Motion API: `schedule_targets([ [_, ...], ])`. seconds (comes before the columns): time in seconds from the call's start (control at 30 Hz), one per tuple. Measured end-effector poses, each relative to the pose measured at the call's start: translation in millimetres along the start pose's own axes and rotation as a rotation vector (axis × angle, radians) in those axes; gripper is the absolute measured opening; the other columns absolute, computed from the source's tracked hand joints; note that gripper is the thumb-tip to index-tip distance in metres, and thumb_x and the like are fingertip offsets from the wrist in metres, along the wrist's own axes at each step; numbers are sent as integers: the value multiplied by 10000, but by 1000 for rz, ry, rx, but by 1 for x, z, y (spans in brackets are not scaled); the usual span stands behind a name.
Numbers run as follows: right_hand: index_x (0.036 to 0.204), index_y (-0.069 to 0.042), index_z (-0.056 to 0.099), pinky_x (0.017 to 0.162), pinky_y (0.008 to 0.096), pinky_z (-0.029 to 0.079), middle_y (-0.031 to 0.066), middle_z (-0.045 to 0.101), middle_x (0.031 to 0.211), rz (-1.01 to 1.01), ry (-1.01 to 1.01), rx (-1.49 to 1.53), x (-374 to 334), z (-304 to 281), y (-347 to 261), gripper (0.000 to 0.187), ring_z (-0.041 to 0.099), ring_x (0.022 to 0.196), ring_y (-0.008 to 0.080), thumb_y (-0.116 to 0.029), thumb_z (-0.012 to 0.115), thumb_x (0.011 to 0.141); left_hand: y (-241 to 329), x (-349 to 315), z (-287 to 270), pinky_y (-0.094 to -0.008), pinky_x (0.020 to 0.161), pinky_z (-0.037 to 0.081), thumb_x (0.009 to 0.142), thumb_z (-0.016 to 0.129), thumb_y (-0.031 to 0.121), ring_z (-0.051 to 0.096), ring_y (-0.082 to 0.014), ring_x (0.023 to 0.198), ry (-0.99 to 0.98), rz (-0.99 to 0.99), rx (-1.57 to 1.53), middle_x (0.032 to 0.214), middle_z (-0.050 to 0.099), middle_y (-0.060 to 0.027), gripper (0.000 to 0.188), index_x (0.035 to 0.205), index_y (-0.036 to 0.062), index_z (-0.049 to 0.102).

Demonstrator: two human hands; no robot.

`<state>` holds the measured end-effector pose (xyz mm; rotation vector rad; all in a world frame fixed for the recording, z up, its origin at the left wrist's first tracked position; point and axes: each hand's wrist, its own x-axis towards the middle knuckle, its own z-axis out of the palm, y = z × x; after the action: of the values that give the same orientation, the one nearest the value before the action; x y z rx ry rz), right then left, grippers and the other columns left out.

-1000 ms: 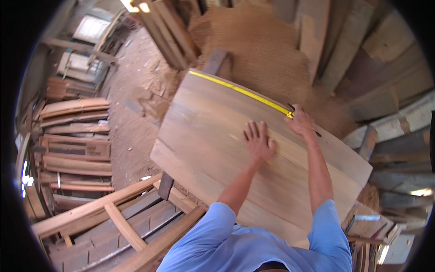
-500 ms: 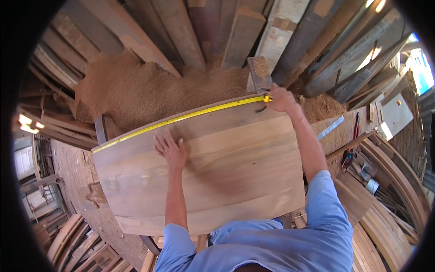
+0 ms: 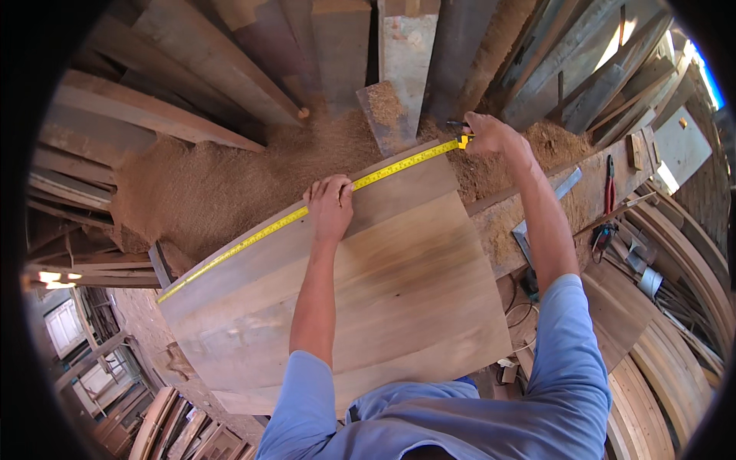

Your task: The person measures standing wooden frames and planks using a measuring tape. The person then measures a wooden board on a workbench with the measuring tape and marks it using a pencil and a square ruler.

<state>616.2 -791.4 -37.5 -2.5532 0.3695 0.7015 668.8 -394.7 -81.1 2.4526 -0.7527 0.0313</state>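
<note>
A wide wooden panel [image 3: 368, 307] lies in front of me. Along its far edge runs the yellow blade of a tape measure [image 3: 406, 162], drawn out from the panel's far left corner to a little past its right end. My right hand [image 3: 494, 136] is closed around the tape's yellow and black case, just off the panel's right corner. My left hand [image 3: 330, 205] presses over the blade near the middle of the far edge, its fingers curled down across tape and edge.
A heap of sawdust [image 3: 222, 192] lies beyond the panel, with tall boards [image 3: 406, 54] leaning behind it. On the bench at right are a metal square [image 3: 567, 184], red-handled pliers [image 3: 609, 185] and a small wood block [image 3: 635, 152]. Curved timbers [image 3: 659, 402] are stacked at lower right.
My left hand has moved right and away from me, from lying spread on the panel to holding the tape at the edge. My right hand has drawn the case slightly farther out past the corner.
</note>
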Motion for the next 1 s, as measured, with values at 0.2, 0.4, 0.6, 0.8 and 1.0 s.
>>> schedule_targets([
  [0.2, 1074, 20, 577, 821, 446, 511, 235, 674, 1062, -35, -107, 117, 9, -1, 6, 456, 658, 1022, 391, -219, 768, 736, -6, -4, -3, -427, 948, 407, 924, 668, 234, 628, -257, 1029, 17, -8, 36, 1095, 729, 14, 80, 955, 163, 646],
  [0.4, 1063, 14, 554, 814, 509, 505, 298, 671, 980, -58, 208, 171, 8, 57, 39, 362, 650, 989, 462, -301, 655, 918, -5, -3, 8, -424, 954, 402, 930, 661, 228, 627, -248, 1029, -6, 17, 51, 1102, 728, 26, 68, 955, 169, 639],
  [0.6, 1198, -7, 562, 821, 532, 506, 314, 670, 983, 236, 499, 300, -49, 58, 15, 335, 642, 946, 501, -269, 583, 991, 15, 10, 9, -435, 987, 381, 926, 661, 222, 616, -240, 1059, -4, 49, 79, 1115, 722, 25, 67, 963, 170, 639],
  [0.8, 1301, -8, 636, 809, 365, 563, 173, 711, 1103, 75, 231, 1011, -94, 62, -8, 367, 724, 932, 258, 19, 477, 971, 74, 32, 54, -453, 995, 372, 918, 678, 259, 608, -248, 1070, -19, 22, 91, 1097, 720, 0, 122, 984, 159, 653],
  [1.0, 1286, 21, 624, 897, 298, 559, 103, 684, 1096, -418, 143, 1831, -96, 81, -35, 366, 685, 964, 146, 81, 447, 972, 94, 40, 64, -436, 954, 379, 914, 692, 275, 601, -247, 1045, -48, -34, 21, 1081, 728, -4, 149, 982, 147, 658],
])
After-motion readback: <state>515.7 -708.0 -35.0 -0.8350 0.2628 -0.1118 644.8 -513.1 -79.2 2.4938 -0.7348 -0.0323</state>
